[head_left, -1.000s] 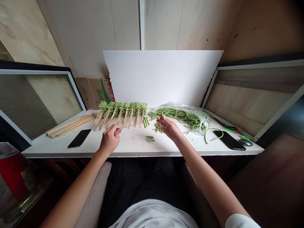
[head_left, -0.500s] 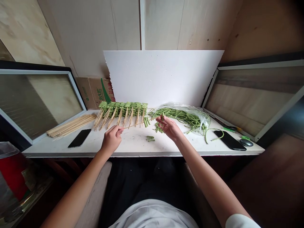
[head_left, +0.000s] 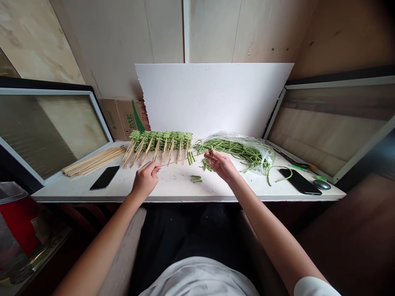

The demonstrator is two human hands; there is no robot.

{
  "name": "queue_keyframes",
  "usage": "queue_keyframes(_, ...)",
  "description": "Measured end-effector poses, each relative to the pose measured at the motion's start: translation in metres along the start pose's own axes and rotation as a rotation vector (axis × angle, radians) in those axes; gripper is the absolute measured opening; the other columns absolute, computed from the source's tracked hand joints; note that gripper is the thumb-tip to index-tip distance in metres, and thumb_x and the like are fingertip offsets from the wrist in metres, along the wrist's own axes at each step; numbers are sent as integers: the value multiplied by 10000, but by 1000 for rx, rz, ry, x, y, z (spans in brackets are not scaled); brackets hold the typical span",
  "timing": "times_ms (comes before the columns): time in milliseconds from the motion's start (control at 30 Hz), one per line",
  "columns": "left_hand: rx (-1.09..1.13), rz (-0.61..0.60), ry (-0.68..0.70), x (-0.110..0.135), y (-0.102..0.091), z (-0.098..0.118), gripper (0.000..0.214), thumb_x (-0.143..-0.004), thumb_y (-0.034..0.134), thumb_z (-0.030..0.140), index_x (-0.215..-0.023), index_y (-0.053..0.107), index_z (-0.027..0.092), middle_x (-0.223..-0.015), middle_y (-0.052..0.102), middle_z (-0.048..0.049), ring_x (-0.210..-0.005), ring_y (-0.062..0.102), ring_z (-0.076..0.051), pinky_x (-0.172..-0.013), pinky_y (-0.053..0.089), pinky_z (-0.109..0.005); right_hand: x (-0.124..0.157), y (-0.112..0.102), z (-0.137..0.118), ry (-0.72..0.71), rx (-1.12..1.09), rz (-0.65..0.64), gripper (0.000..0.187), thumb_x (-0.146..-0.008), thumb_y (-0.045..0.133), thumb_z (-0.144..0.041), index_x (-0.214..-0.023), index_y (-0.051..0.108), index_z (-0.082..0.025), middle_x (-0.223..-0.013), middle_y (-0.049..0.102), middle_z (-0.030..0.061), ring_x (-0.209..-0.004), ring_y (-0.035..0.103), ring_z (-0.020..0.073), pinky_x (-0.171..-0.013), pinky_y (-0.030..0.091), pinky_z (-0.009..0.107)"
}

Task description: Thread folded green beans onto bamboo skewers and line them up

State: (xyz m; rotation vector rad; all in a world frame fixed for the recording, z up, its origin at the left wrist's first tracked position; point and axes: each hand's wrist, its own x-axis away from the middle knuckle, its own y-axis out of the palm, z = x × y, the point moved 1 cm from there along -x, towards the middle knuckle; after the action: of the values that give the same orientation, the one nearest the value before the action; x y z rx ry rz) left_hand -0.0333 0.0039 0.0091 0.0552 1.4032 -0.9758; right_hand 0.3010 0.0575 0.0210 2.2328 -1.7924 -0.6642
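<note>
My left hand [head_left: 146, 177] is closed around the near end of a thin wooden skewer [head_left: 173, 163], which slants up to the right. Pieces of green bean [head_left: 191, 158] are threaded partway along that skewer. At its far end, my right hand [head_left: 221, 165] pinches another short bean piece [head_left: 211, 150] at the skewer's tip. Beyond my left hand lies a row of filled bean skewers [head_left: 160, 142], their bare sticks pointing toward me. Short cut beans [head_left: 196, 179] lie on the white table between my hands, and a small heap of cut beans [head_left: 206, 165] sits beside my right hand.
Loose bare skewers [head_left: 94, 162] and a phone [head_left: 105, 178] lie at left. Long beans [head_left: 237, 150] in a clear plastic bag [head_left: 264, 154] lie at right, near another phone [head_left: 300, 182] and a dark mouse-like object [head_left: 321, 184]. A white board [head_left: 216, 98] stands behind.
Hardly anything differs: both hands keep their hold on the skewer and the bean piece. The whole view has shifted very slightly.
</note>
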Motion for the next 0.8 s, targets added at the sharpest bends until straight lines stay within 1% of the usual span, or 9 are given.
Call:
queue_keyframes(167, -35, 18, 13, -1, -4, -1, 255, -913, 491, 52, -873, 688, 209, -879, 777, -44, -836, 743, -212, -732, 557, -293, 2, 2, -4, -14, 58, 24, 364, -741, 915, -517, -936, 818, -226, -1057, 814, 69, -1072, 734, 228, -820, 539, 293)
queue_keyframes(300, -51, 31, 43, -1, -7, -1, 305, -863, 470, -11, -883, 691, 198, -874, 769, -36, -850, 743, -201, -735, 548, -272, 2, 2, -5, -26, 108, 39, 350, -734, 908, -514, -910, 828, -222, -1028, 815, 71, -1030, 729, 225, -783, 526, 278)
queue_keyframes(567, -78, 38, 88, -2, -8, 4, 336, -813, 461, -59, -866, 678, 192, -861, 766, -32, -841, 747, -194, -717, 548, -261, 4, 5, -7, -44, 116, 22, 343, -722, 914, -526, -858, 825, -225, -974, 806, 65, -939, 710, 208, -733, 540, 277)
queue_keyframes(800, -136, 86, 149, -2, -11, 2, 376, -782, 456, -97, -880, 682, 188, -868, 772, -28, -827, 753, -197, -705, 554, -269, 2, 5, -4, -78, 118, 46, 314, -704, 941, -481, -858, 847, -223, -896, 793, 61, -877, 705, 189, -670, 530, 270)
